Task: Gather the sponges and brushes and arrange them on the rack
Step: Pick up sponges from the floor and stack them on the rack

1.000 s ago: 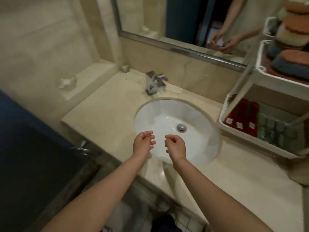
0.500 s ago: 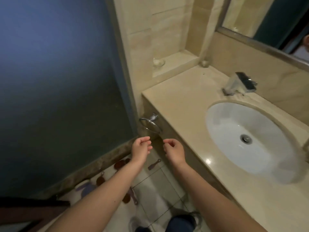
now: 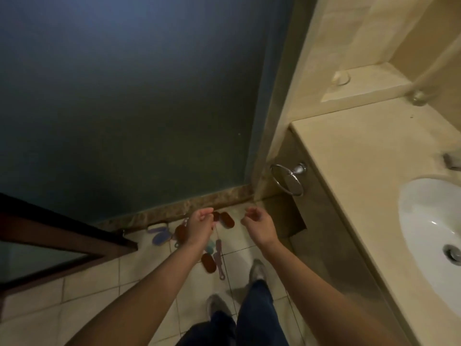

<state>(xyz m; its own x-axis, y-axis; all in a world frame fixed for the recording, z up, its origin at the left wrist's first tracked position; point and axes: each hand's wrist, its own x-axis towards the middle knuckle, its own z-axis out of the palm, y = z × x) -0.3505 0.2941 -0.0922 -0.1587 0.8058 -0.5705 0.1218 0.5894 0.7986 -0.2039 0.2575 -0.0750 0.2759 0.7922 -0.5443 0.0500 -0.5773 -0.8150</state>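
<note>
Left hand (image 3: 199, 227): fingers loosely curled, holding nothing, in the air just in front of the stone sill (image 3: 154, 214).
Right hand (image 3: 259, 227): same loose curl, empty, near the sill's right end.
Brushes and sponges: on the floor tiles along the sill (some hidden under the left hand).
Red brush (image 3: 227, 221): right by the sill.
Lilac brush (image 3: 159, 236): near the sill, further left.
Pink brush (image 3: 219, 255): farther out from the sill.
Towel ring (image 3: 287, 179): just past the sill's right end.

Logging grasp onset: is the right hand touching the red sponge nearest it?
Apart. The head view shows bare floor between the right hand and the red sponge.
</note>
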